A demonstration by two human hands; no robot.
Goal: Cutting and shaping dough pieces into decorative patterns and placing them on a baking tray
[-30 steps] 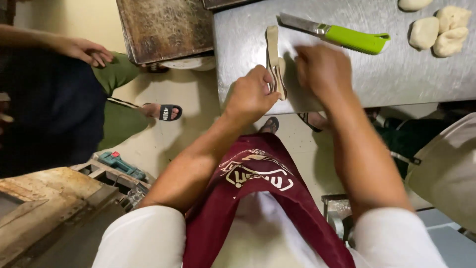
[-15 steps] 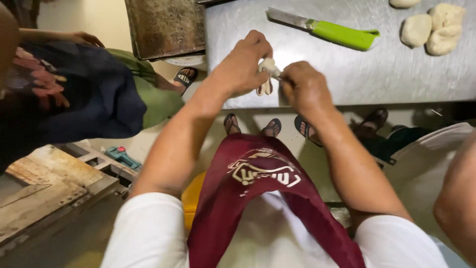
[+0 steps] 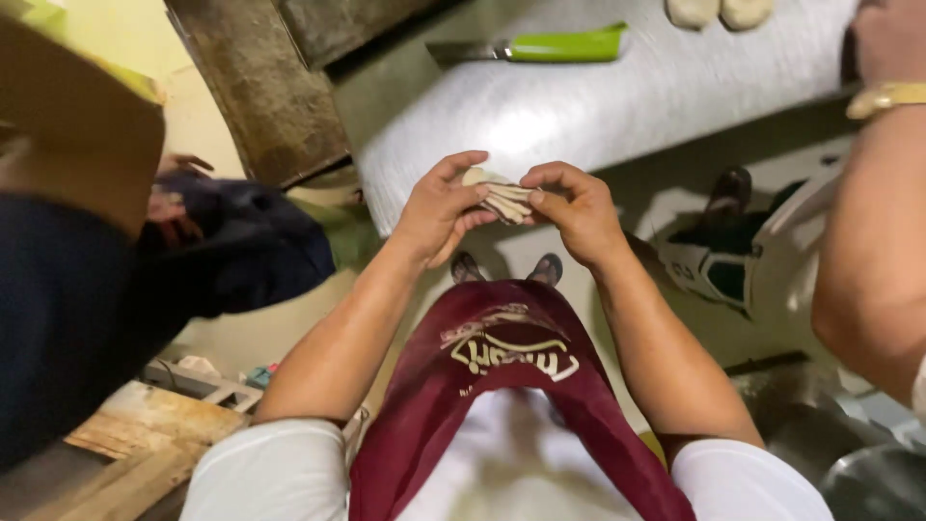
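Both my hands hold one folded, layered piece of pale dough (image 3: 503, 198) in the air, just in front of the near edge of a steel table (image 3: 617, 111). My left hand (image 3: 439, 210) pinches its left end with thumb and fingers. My right hand (image 3: 571, 210) grips its right end. A knife with a green handle (image 3: 540, 46) lies on the table beyond my hands. Two pale dough balls (image 3: 719, 12) sit at the table's far edge, cut off by the frame.
A dark worn baking tray (image 3: 265, 92) lies left of the table. A person in dark clothes (image 3: 106, 280) crouches at left. Another person's arm with a gold watch (image 3: 883, 207) reaches in at right. Wooden boards (image 3: 125, 439) lie lower left; feet in sandals (image 3: 506, 268) below.
My hands lifted the dough strip off the table, folded it up and drew it back past the table edge toward me. The view shifted, and another person's arm came in at right.
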